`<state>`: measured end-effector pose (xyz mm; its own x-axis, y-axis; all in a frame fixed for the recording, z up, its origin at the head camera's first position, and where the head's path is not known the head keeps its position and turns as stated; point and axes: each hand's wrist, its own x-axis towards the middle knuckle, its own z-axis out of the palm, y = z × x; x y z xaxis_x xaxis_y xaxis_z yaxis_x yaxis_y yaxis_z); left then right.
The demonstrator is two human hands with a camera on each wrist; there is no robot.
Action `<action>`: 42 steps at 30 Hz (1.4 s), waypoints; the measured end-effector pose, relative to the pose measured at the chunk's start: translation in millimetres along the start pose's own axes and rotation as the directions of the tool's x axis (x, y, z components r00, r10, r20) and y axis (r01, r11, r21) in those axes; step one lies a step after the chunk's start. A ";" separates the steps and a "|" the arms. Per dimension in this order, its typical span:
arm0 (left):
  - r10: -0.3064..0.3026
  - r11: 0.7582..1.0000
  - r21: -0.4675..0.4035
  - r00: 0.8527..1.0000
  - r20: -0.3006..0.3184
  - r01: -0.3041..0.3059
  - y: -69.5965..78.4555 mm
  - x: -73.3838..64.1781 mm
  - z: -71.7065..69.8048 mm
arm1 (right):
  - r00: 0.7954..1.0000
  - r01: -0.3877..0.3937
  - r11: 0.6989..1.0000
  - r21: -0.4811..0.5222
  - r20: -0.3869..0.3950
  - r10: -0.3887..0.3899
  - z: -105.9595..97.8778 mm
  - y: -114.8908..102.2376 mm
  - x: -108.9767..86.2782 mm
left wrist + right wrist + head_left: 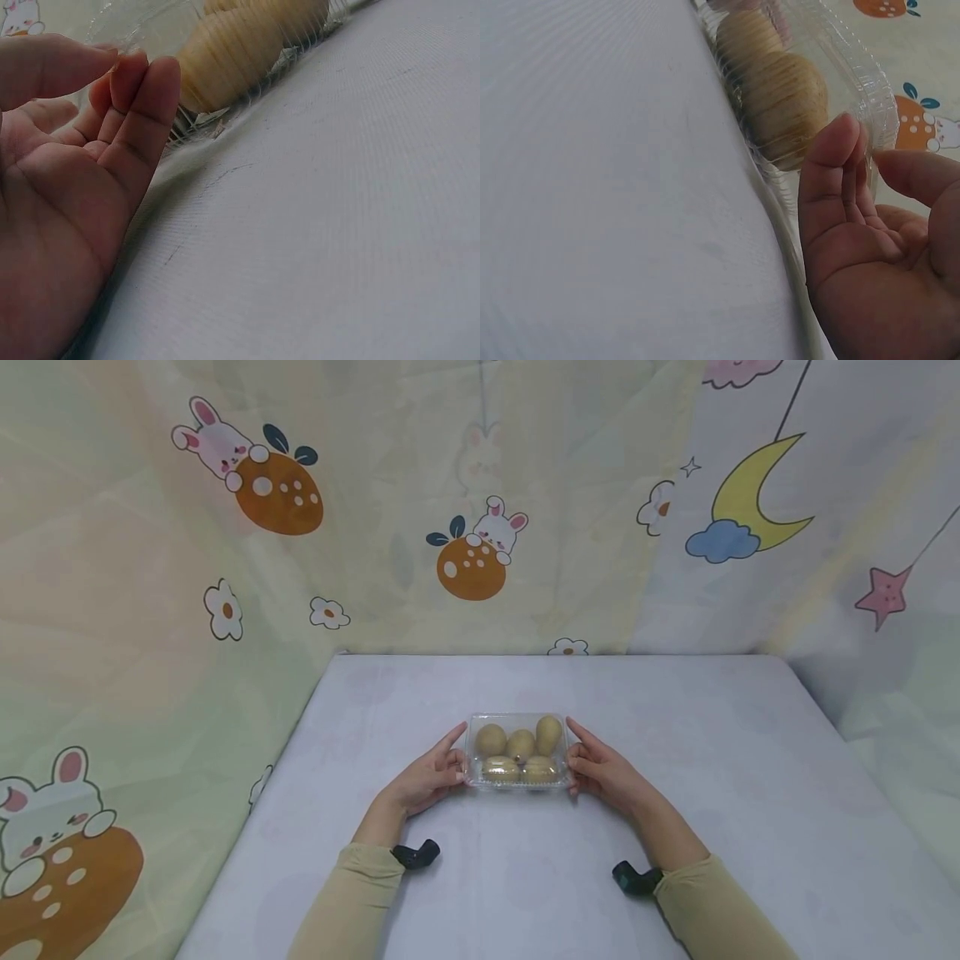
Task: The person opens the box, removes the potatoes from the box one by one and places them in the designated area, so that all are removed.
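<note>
A clear plastic clamshell box lies in the middle of the table, its lid down. Several tan, rounded, potato-like pieces show through it in two rows. My left hand pinches the rim on the box's left side, thumb and fingertips close together there in the left wrist view. On the opposite side my right hand holds the rim between thumb and curled fingers. Both index fingers point forward along the side walls in the head view. The ridged box wall rises beside the right fingertips in the right wrist view.
A pale cloth covers the table. Behind it and at both sides hang curtains printed with rabbits, flowers and a moon. Black devices are strapped at both wrists, by the beige sleeves.
</note>
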<state>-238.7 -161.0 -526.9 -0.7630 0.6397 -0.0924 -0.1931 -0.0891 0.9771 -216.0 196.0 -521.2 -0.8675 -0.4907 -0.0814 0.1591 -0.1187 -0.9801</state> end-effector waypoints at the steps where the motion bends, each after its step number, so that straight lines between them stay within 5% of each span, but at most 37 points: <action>1: 0.003 1.000 -0.002 1.000 -0.001 -0.003 0.2 -0.1 0.2 | 1.000 0.000 1.000 -0.002 0.000 0.000 0.0 0.0 0.1; 16: -0.023 0.997 -0.067 1.000 0.020 0.024 -5.5 -0.2 -4.3 | 0.999 -0.031 0.999 -0.027 -0.036 0.030 0.9 0.1 1.3; 33: 0.006 1.000 0.019 0.999 -0.035 -0.006 -1.0 3.8 5.0 | 1.000 -0.007 1.000 0.000 -0.013 0.007 2.0 1.5 2.6; 42: -0.024 0.996 -0.091 0.998 -0.053 0.020 -5.0 4.3 2.4 | 0.998 -0.038 0.999 0.028 -0.054 0.040 4.5 -2.3 0.9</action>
<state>-239.5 -156.0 -531.7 -0.7895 0.6006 -0.1263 -0.2631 -0.1453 0.9538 -215.1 191.9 -518.2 -0.8846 -0.4478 -0.1299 0.2052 -0.1237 -0.9709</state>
